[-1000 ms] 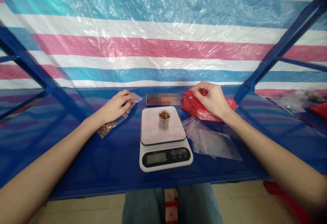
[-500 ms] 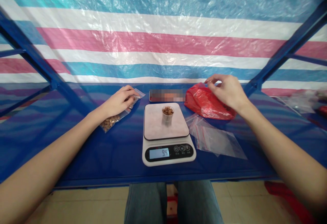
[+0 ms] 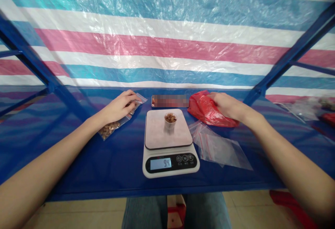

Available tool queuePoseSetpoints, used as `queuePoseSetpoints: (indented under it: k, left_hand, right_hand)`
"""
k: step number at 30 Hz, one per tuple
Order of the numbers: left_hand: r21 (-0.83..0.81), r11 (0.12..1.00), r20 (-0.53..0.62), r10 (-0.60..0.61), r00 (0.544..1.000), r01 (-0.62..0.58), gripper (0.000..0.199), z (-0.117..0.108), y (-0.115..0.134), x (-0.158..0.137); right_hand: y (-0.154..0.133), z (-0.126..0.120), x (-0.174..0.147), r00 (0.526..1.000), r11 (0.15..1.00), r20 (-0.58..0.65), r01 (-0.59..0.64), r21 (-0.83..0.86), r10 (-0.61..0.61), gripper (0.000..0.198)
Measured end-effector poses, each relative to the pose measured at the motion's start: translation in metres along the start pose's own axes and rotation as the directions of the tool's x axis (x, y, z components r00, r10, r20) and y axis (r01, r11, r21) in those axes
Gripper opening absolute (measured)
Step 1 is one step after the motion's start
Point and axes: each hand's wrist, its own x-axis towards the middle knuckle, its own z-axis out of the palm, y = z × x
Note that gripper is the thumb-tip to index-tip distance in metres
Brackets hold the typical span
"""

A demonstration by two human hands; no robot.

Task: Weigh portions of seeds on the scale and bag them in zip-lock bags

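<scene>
My left hand [image 3: 121, 107] rests at the left with its fingers curled over a clear zip-lock bag [image 3: 111, 128] of small brown pieces, perhaps nuts. Part of that bag is hidden beneath the hand. On the right, my right hand [image 3: 227, 107] is reaching into a crumpled red plastic bag [image 3: 202, 110], and its fingers are hidden by the plastic. Between the hands stands a white kitchen scale [image 3: 145, 169] that reads 9.4. A small clear cup [image 3: 170, 125] heaped with brown dried pieces, like raisins, sits upright on its plate.
Several flat clear zip-lock bags [image 3: 220, 147] lie right of the scale. A phone [image 3: 170, 101] lies flat behind it. Blue metal posts [image 3: 277, 72] rise at both sides, with a striped plastic sheet [image 3: 157, 44] behind. The blue tabletop's [image 3: 104, 176] front edge is near my legs.
My right hand has gone from above the red bag's opening down into it. My left hand stays on the zip-lock bag. The view has shifted slightly, and the reading is still 9.4.
</scene>
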Motion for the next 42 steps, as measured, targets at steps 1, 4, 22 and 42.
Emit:
queuePoseSetpoints:
  k: [1,4,22,42]
  left_hand:
    - [0.0,1.0,0.002,0.003,1.0,-0.003,0.044,0.0,0.0,0.0]
    - [0.005,1.0,0.007,0.011,1.0,-0.011,0.043,0.0,-0.002,0.0]
    - [-0.003,0.999,0.011,0.043,0.999,-0.043,0.042,0.001,-0.003,0.0]
    - [0.023,0.999,-0.01,0.047,0.999,-0.047,0.044,0.003,-0.004,-0.002]
  right_hand:
    - [-0.005,0.0,0.0,0.998,1.0,0.058,0.026,-0.008,-0.026,0.034]
    - [-0.011,-0.004,0.003,0.983,0.995,0.168,0.086,-0.043,-0.078,0.04]
    - [-0.052,-0.042,0.005,0.953,0.975,-0.298,0.114,0.192,-0.053,0.02]
    - [-0.164,-0.014,0.003,0.814,0.772,0.12,0.477,0.42,-0.568,0.016]
